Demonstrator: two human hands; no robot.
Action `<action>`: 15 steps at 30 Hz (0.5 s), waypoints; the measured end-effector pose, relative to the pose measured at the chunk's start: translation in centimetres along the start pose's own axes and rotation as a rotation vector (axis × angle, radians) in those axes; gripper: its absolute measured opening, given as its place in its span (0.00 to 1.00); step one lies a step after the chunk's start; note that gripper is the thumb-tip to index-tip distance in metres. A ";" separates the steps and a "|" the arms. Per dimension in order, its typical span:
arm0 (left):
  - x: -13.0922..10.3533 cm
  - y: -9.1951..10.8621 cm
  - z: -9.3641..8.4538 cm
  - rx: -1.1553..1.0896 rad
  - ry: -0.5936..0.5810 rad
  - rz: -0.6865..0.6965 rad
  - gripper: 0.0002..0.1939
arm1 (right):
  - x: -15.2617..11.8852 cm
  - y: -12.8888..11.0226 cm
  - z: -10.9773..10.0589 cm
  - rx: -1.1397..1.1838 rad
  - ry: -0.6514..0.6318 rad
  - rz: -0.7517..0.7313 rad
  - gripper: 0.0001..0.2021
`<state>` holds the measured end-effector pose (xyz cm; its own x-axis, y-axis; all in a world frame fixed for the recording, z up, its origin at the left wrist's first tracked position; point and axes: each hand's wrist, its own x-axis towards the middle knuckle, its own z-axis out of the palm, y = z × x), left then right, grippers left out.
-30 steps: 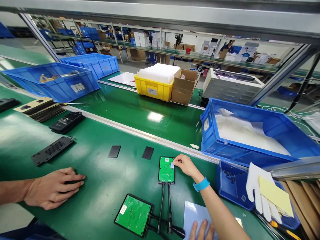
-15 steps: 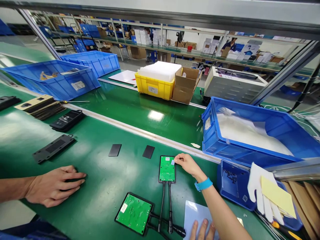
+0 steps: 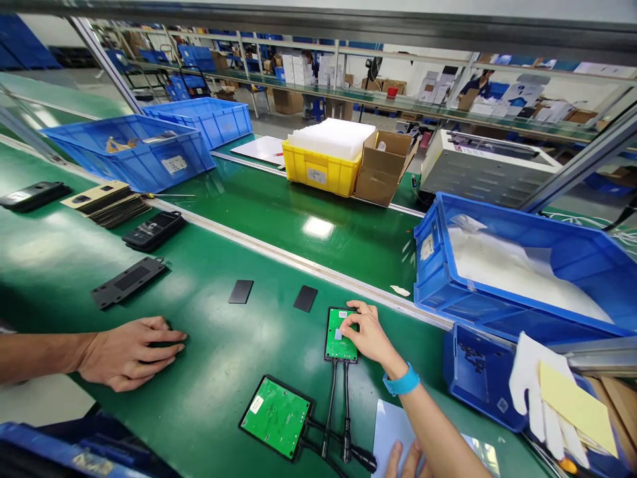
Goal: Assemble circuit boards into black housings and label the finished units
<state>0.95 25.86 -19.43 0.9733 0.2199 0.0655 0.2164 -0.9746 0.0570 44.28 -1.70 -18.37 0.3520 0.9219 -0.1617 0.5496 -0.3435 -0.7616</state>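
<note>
My right hand [image 3: 367, 334], with a blue wristband, pinches a small light-blue square pad [image 3: 338, 334] against a green circuit board [image 3: 332, 348] in a black frame. Two black cables run down from this board. At the bottom edge, my left hand [image 3: 408, 461] lies with fingers apart on a light-blue sheet [image 3: 391, 425]; the rest of it is cut off or hidden by my right arm. A second framed circuit board [image 3: 276, 418] lies left of the cables, with its own black leads. Two dark rectangular pieces [image 3: 241, 291] [image 3: 305, 299] lie farther back.
Another person's hand [image 3: 134, 352] rests on the table at left. Black device housings [image 3: 129, 282] and stacked panels [image 3: 107, 202] lie beyond it. A large blue bin [image 3: 438, 285], a small blue tray [image 3: 485, 378] and a white glove [image 3: 540, 392] stand at right. A yellow crate [image 3: 318, 166] sits behind.
My right hand has moved from the board's right edge inward, bringing the small pad onto the board's middle. The whole view has shifted slightly. My left hand stays on the sheet.
</note>
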 end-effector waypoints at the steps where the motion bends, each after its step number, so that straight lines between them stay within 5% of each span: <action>1: 0.1 0.1 -0.1 0.016 0.023 -0.042 0.39 | 0.0 0.0 0.0 -0.011 -0.002 -0.002 0.07; 6: 0.3 -0.9 -1.8 -0.011 0.020 -0.023 0.36 | 0.0 0.2 0.2 -0.057 0.020 -0.015 0.07; 9: 2.2 2.6 -2.4 -0.147 -0.050 0.075 0.34 | -0.2 0.3 0.5 -0.079 0.050 -0.032 0.08; 10: 3.5 5.5 -1.9 -0.186 -0.096 0.080 0.31 | -0.2 0.2 0.6 -0.087 0.064 -0.039 0.08; 13: 8.4 18.8 2.1 -0.132 0.186 -0.274 0.26 | -0.4 0.2 0.9 -0.113 0.116 -0.058 0.07; 15: 11.6 28.5 5.6 -0.140 0.236 -0.238 0.23 | -0.5 0.1 1.3 -0.134 0.161 -0.066 0.07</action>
<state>18.80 0.37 -22.61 0.8492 0.4592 0.2608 0.4061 -0.8835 0.2334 43.25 -1.95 -19.19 0.4226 0.9063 -0.0042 0.6671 -0.3142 -0.6755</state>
